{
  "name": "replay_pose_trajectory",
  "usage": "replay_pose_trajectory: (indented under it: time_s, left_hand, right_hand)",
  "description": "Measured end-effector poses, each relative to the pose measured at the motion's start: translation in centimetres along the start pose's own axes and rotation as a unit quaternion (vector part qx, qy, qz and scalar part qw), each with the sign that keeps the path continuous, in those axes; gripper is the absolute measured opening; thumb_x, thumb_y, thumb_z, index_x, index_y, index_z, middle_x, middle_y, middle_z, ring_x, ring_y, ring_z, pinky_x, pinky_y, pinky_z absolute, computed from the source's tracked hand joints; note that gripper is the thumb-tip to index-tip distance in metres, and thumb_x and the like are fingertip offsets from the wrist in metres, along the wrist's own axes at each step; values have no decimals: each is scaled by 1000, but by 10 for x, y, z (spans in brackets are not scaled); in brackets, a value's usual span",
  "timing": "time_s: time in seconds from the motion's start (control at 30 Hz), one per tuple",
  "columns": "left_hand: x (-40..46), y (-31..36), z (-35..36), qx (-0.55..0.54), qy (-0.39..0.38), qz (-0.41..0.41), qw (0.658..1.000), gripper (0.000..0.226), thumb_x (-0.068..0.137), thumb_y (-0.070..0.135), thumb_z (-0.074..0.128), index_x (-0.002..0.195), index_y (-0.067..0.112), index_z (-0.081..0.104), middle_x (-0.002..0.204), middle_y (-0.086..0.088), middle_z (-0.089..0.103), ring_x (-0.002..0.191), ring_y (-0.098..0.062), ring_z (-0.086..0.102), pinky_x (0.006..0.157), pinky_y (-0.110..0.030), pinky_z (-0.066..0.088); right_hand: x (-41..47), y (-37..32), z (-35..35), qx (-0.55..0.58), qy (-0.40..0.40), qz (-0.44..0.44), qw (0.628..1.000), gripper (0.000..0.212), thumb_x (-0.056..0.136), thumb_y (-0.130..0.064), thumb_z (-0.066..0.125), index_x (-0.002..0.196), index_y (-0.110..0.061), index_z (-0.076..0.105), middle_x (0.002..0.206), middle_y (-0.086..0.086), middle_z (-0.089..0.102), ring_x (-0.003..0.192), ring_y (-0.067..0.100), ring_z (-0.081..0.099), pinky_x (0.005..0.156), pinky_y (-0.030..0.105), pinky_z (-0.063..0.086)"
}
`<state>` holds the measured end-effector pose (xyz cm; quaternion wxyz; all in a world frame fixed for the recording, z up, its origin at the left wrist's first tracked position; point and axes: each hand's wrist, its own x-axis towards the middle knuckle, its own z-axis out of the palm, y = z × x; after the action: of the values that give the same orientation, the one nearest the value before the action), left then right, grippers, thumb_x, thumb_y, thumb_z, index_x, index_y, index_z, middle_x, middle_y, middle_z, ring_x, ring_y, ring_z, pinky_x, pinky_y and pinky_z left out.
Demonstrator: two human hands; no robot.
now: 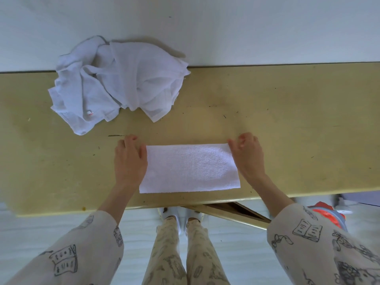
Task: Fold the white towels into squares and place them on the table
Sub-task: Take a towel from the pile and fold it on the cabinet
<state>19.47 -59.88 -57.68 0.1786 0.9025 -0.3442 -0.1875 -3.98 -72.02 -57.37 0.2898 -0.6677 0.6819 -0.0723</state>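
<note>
A white towel (190,168), folded into a flat rectangle, lies near the front edge of the yellowish table (287,124). My left hand (129,159) rests at its left short edge, fingers curled at the far left corner. My right hand (248,155) is at the right short edge, thumb and fingers pinching at the far right corner. A crumpled heap of white towels (117,83) sits at the back left of the table, against the wall.
A white wall (226,27) rises directly behind the table. A loose wooden panel (232,212) hangs below the table's front edge. A red and blue object (327,214) lies on the floor at the right. My legs stand below.
</note>
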Motion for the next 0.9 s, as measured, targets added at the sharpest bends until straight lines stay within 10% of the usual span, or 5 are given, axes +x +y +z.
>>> replay_pose_trajectory:
  time_s: [0.23, 0.9]
  left_hand:
    - [-53, 3, 41, 141, -4, 247, 959, 36, 92, 23, 35, 125, 14, 43, 133, -16, 46, 129, -32, 33, 102, -51, 31]
    - [-33, -7, 45, 139, -117, 248, 952, 51, 99, 37, 10, 144, 17, 20, 152, -10, 27, 142, -25, 16, 116, -46, 6]
  right_hand:
    - [-52, 5, 46, -151, 59, -320, 933, 38, 91, -24, 40, 119, -5, 57, 131, 18, 54, 127, 33, 44, 104, 51, 38]
    - [-39, 27, 63, -282, 9, -265, 922, 62, 92, -60, 22, 143, -25, 30, 150, 22, 28, 139, 37, 23, 112, 55, 11]
